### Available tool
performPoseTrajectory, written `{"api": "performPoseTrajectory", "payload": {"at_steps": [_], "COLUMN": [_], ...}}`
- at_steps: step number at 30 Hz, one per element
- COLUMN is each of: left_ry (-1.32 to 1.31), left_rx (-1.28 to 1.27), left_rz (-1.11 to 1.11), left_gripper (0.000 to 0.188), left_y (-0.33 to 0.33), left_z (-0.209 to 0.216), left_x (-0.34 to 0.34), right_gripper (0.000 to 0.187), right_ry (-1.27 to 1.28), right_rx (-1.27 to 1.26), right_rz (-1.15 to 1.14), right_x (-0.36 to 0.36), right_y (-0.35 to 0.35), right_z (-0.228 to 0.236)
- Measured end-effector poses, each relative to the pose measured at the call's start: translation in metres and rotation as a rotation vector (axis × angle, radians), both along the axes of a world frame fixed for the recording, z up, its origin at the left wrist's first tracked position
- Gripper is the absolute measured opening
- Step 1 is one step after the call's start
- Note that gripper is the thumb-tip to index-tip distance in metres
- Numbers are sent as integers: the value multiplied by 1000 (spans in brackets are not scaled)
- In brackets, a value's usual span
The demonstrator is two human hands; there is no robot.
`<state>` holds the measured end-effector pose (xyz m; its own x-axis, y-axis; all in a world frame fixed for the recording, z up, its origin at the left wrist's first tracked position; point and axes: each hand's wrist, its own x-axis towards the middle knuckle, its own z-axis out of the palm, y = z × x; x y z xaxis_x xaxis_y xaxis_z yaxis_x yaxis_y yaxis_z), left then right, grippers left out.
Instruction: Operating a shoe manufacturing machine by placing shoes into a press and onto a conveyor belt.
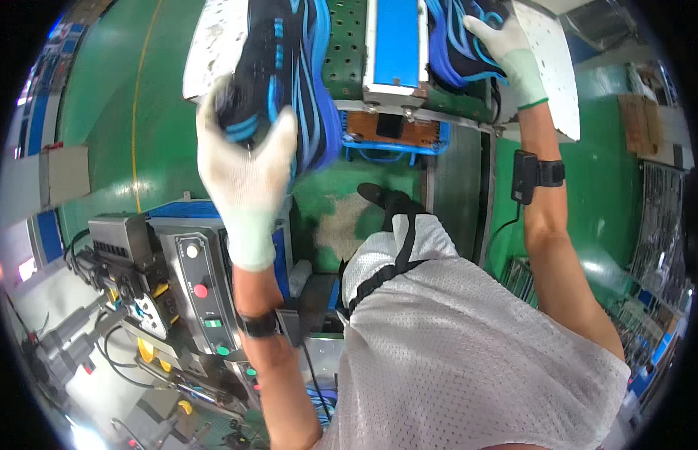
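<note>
My left hand (247, 169), in a white knit glove and blurred, spans the near end of a black piece with blue bars (270, 71). Its thumb and fingers lie on either side of that dark end. Right beside it, wavy light-blue and purple bands (315, 82) run along a similar black piece. At the upper right, my gloved right hand (506, 49) rests at a second black piece with blue and purple wavy bands (450, 49). The right thumb is stretched out over it; the other fingers are partly cut off by the picture's top edge.
Between the pieces stands a blue-topped metal block (396, 45) on a perforated green surface (343, 45). White panels (556, 82) flank both sides. At left is a machine control box (199, 289) with buttons. A brown-and-blue stool-like frame (397, 135) sits below on the green floor.
</note>
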<state>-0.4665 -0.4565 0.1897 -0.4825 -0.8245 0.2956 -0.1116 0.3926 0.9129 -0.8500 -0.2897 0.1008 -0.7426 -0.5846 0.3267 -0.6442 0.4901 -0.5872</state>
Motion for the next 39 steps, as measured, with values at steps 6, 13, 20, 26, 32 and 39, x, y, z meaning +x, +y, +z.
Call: {"api": "performPoseTrajectory", "payload": {"at_steps": [6, 13, 20, 26, 32, 39], "left_ry": [-424, -90, -519, -566, -462, -356], "left_rx": [-375, -678, -260, 289, 354, 386], "left_rz": [-99, -153, -424, -99, 147, 300], "left_gripper": [70, 52, 17, 13, 25, 46], "left_y": [-58, -60, 75, 180, 253, 322], "left_z": [-62, -64, -110, -109, -91, -93], "left_x": [-138, -123, 77, 213, 272, 344], "right_gripper": [54, 55, 53, 31, 37, 44], "right_ry": [-154, 17, 423, -721, -480, -292], "right_rx": [-116, 212, -242, 734, 938, 1008], "right_rz": [-92, -231, 79, 1336, 1843, 2230], "right_x": [47, 63, 73, 261, 365, 474], "right_y": [-6, -18, -72, -25, -27, -27], "right_z": [45, 68, 61, 29, -8, -6]}}
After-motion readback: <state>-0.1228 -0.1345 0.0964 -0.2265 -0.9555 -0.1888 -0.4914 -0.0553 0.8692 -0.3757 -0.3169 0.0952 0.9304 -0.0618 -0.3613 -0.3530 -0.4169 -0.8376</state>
